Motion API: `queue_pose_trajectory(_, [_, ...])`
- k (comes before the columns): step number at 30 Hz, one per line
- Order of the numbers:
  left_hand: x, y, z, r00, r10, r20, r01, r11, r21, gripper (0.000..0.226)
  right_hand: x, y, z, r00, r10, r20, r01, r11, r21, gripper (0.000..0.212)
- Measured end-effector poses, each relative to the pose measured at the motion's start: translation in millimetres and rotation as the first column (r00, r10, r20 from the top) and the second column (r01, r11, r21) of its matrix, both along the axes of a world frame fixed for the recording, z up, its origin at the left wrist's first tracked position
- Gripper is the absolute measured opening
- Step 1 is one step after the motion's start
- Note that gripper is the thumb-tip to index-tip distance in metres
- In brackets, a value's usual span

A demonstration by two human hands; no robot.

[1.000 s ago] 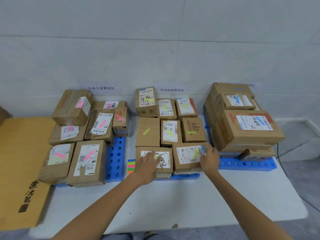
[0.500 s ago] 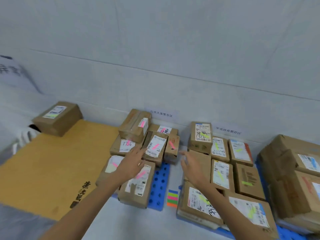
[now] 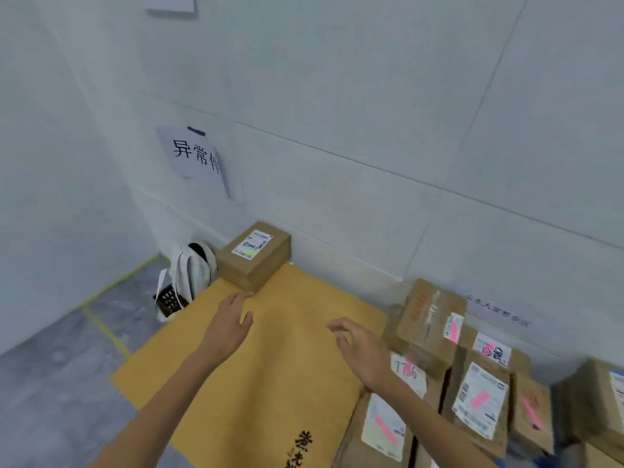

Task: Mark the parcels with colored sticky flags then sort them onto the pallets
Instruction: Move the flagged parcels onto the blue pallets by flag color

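Observation:
A lone brown parcel [image 3: 254,255] with a green flag on its label sits at the far corner of a flat yellow cardboard sheet [image 3: 270,373]. My left hand [image 3: 229,324] reaches over the sheet, fingers relaxed, just short of that parcel and holding nothing. My right hand [image 3: 358,349] hovers to the right, fingers loosely spread, empty. At the right stand several stacked parcels with pink flags [image 3: 479,396]; one label reads 7736 [image 3: 407,371].
A white wall [image 3: 337,130] runs behind, with a paper sign [image 3: 194,160] above the lone parcel. A white bag [image 3: 189,278] leans on the floor left of the sheet. Yellow tape [image 3: 108,332] marks the grey floor.
The view has swung left, away from the green-flag and blue-flag pallets. Both hands have left the stacked parcels and moved left over the yellow sheet toward the lone parcel.

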State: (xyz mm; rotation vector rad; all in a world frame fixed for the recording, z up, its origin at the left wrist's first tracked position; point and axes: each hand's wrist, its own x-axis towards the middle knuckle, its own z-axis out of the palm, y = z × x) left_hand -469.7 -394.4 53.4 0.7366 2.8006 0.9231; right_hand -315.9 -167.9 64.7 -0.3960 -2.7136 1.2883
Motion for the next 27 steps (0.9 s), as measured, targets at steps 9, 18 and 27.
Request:
queue_pose_trajectory(9, [-231, -65, -26, 0.991, 0.075, 0.109, -0.078, 0.997, 0.024, 0.035, -216, -70, -27, 0.997, 0.006, 0.081, 0.003, 0.994, -0.111, 0.024])
queue_pose_trajectory(18, [-373, -27, -75, 0.965, 0.115, 0.238, -0.082, 0.986, -0.145, 0.064, -378, -82, -29, 0.971, -0.045, 0.235, 0.104, 0.965, -0.242, 0.046])
queue_pose_trajectory(27, [-391, -19, -118, 0.882, 0.087, 0.463, -0.092, 0.996, -0.013, 0.066, -439, -107, -66, 0.943, -0.047, 0.329, 0.192, 0.886, -0.423, 0.056])
